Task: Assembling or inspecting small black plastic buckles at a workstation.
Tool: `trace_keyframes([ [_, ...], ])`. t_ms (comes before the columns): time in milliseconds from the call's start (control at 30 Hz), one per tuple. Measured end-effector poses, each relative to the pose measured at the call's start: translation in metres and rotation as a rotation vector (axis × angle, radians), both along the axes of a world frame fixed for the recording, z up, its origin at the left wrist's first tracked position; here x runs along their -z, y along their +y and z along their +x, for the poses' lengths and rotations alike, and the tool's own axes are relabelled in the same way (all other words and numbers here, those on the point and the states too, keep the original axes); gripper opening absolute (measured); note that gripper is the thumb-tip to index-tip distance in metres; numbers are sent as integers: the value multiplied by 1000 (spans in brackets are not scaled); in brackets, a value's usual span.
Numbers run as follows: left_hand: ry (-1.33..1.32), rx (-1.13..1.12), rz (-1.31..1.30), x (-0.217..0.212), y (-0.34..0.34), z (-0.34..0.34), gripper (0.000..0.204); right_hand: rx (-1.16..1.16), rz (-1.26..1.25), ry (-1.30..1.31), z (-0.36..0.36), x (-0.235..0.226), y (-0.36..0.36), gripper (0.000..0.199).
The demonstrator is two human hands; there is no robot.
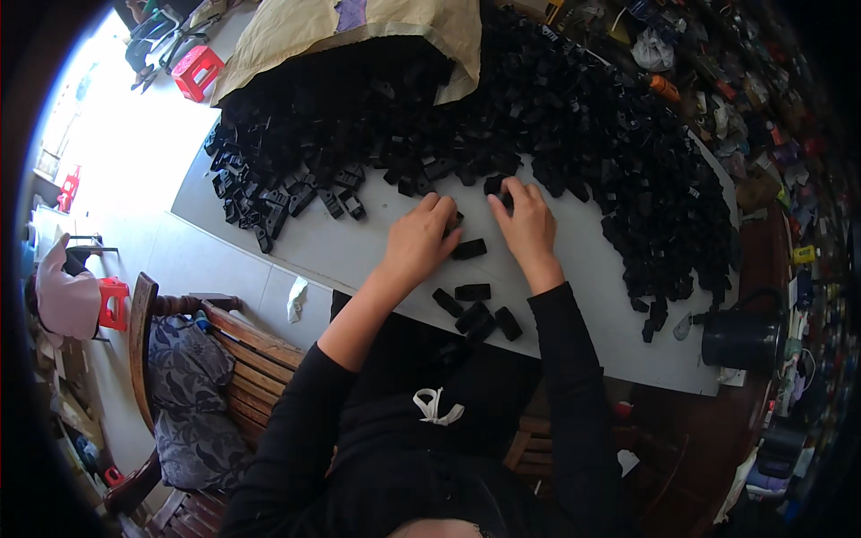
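Observation:
My left hand [418, 237] is closed round a small black plastic part [458, 219], mostly hidden by the fingers. To its right, my right hand [527, 224] pinches another black plastic part [494, 185] between thumb and fingers, at the near edge of the big heap. A loose black block [468, 249] lies on the grey tabletop [359, 247] just below my left fingertips. Nearer to me, several similar black blocks [474, 317] lie grouped by the table's front edge.
A large heap of black parts [574, 117] curves across the table's back and right side. Over it lies an open brown paper sack [296, 31]. A black mug-like container [741, 341] stands at the right. A wooden chair [260, 381] with cushions is at the left.

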State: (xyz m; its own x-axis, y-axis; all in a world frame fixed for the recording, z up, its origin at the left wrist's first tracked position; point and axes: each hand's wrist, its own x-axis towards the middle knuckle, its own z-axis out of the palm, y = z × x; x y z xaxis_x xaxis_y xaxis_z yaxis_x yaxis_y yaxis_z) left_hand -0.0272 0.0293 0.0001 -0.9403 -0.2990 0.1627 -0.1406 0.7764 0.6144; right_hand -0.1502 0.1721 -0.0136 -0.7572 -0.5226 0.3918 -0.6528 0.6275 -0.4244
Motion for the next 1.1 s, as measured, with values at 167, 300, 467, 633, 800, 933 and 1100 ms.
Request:
trace_keyframes([
  [167, 229, 91, 200, 18, -4, -4, 30, -26, -26, -71, 2, -3, 20, 25],
  [300, 210, 178, 347, 25, -5, -7, 36, -251, -267, -357, 24, -10, 23, 27],
  [467, 161, 155, 372, 22, -5, -8, 36, -374, -268, -148, 32, -11, 16, 23],
  [633, 186, 211, 373, 25, -7, -10, 35, -469, -341, -121, 29, -3, 15, 23],
  [800, 139, 219, 381, 21, -9, -8, 35, -464, -303, -119, 30, -1, 18, 23],
  [933, 115, 233, 378, 17, -8, -6, 35, -501, -204, 69, 34, -7, 19, 23],
  [1100, 160, 256, 346, 24, -9, -9, 35, -451, -273, 13, 38, -6, 17, 28],
])
